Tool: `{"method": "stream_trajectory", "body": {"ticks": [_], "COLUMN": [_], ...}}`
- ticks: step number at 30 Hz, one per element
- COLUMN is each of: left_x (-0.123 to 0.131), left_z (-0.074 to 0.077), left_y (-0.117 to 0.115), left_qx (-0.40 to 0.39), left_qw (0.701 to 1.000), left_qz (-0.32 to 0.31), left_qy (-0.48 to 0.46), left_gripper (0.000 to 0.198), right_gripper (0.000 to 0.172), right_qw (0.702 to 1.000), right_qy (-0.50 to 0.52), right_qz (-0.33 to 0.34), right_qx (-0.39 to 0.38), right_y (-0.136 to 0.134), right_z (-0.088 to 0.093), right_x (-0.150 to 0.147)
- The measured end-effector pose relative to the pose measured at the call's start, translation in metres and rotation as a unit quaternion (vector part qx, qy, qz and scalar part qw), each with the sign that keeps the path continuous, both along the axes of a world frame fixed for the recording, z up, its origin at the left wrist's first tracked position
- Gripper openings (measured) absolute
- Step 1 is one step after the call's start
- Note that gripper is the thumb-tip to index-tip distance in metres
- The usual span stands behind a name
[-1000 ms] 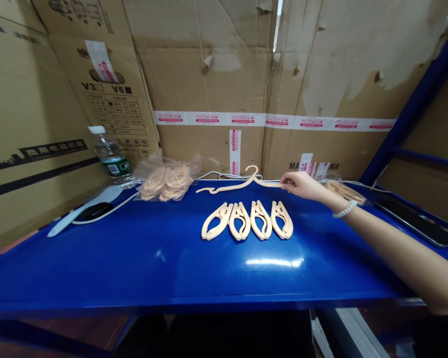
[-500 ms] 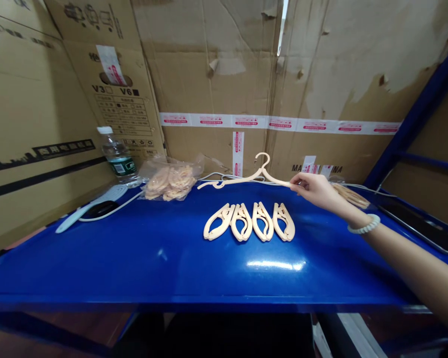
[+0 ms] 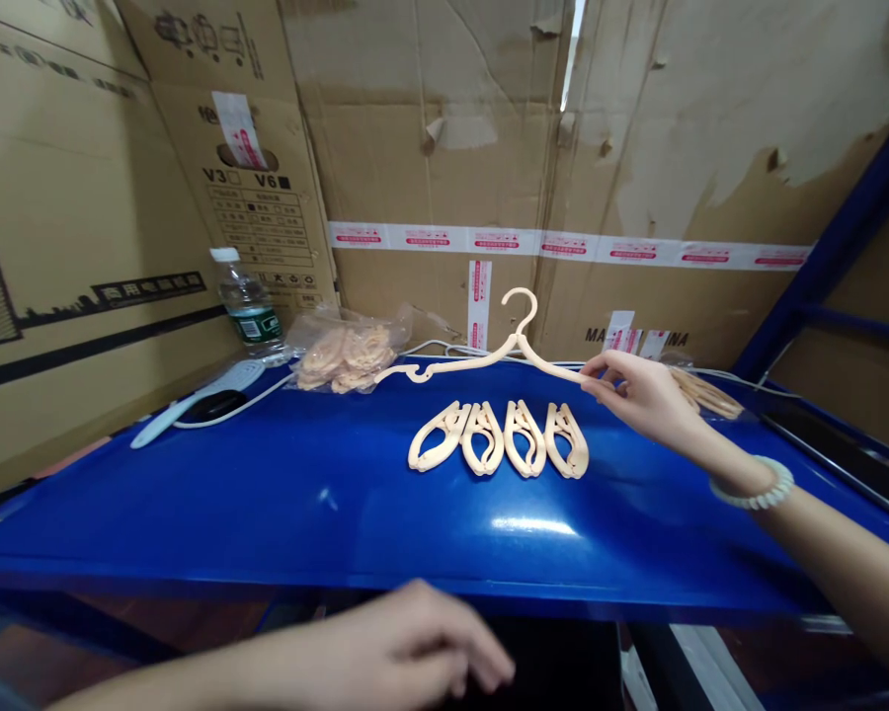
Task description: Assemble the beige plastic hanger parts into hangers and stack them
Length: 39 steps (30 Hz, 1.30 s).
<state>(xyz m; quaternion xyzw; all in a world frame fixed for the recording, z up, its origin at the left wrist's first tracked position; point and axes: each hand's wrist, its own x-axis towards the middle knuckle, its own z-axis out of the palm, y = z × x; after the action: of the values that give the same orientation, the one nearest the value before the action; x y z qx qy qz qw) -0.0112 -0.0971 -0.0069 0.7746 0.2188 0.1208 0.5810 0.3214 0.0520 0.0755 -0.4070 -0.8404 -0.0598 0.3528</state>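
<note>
Head view: a bag [image 3: 321, 325] holds folded hangers [image 3: 348, 365]. The outstretched right hand [image 3: 637, 392] pinches the open hanger [image 3: 474, 362] above the table [image 3: 267, 504]; the left hand [image 3: 415, 647] is low, its grip unclear.

A: What do we find at the centre of our view's dial?

B: Our unfolded hanger [image 3: 517, 341] looks like smooth, matt plastic.

A: And at five o'clock?

B: We have folded hangers [image 3: 497, 442] of similar smooth plastic, on a tabletop [image 3: 267, 504] glossy enough to throw back a white glare [image 3: 533, 525].

A: At twelve we face matt cardboard [image 3: 415, 178], torn rough in spots.

B: The tape [image 3: 519, 241] at one looks smoother. At nine we see a crinkled clear plastic bag [image 3: 348, 355].

A: Just past nine, a shiny clear plastic bottle [image 3: 256, 321]; between three and four, a glossy dark phone [image 3: 845, 464].
</note>
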Motion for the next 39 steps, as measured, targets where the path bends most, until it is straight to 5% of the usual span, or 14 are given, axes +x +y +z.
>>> {"method": "stream_trajectory", "body": {"ticks": [2,4,7,10,12,16,18,22,27,33,39], "left_x": [-0.010,-0.016,-0.016,-0.014,-0.016,-0.025,-0.028,-0.029,-0.025,-0.024,-0.022], "left_z": [0.021,0.040,0.055,0.053,0.047,0.032,0.026,0.015,0.011,0.013,0.015], "left_y": [0.020,0.043,0.080,0.114,0.128,0.137,0.138,0.141,0.136,0.127,0.126], "left_qx": [-0.149,-0.222,-0.248,-0.189,-0.135,0.025,0.097,0.134,0.126,0.159,0.164], "left_qw": [0.977,0.921,0.824,0.779,0.792,0.872,0.889,0.877,0.858,0.862,0.854], "left_qz": [0.116,0.265,0.435,0.489,0.483,0.439,0.415,0.424,0.449,0.431,0.442], "left_qy": [-0.103,-0.182,-0.264,-0.344,-0.348,-0.215,-0.171,-0.182,-0.215,-0.214,-0.221], "left_gripper": [0.038,0.040,0.040,0.023,0.024,0.061,0.059,0.048,0.042,0.039,0.037], "right_gripper": [0.011,0.012,0.012,0.012,0.012,0.013,0.013,0.026,0.027,0.031,0.025], "right_qw": [1.000,0.999,0.999,0.999,0.999,0.998,0.996,0.991,0.965,0.961,0.991], "right_qy": [0.011,0.026,0.038,0.019,-0.003,-0.023,-0.029,-0.081,-0.162,-0.149,-0.001], "right_qz": [-0.001,-0.005,-0.006,0.008,0.019,0.053,0.071,0.078,-0.073,-0.137,0.007], "right_qx": [0.011,0.024,0.035,0.038,0.038,0.035,0.035,0.079,0.195,0.191,0.136], "right_y": [-0.004,-0.007,-0.010,-0.013,-0.015,-0.018,-0.019,-0.019,-0.025,-0.034,-0.029], "right_z": [-0.002,-0.005,-0.011,-0.017,-0.022,-0.030,-0.032,-0.030,-0.023,-0.031,-0.039], "right_x": [-0.002,-0.005,-0.008,-0.010,-0.012,-0.017,-0.020,-0.017,-0.007,-0.006,-0.020]}}
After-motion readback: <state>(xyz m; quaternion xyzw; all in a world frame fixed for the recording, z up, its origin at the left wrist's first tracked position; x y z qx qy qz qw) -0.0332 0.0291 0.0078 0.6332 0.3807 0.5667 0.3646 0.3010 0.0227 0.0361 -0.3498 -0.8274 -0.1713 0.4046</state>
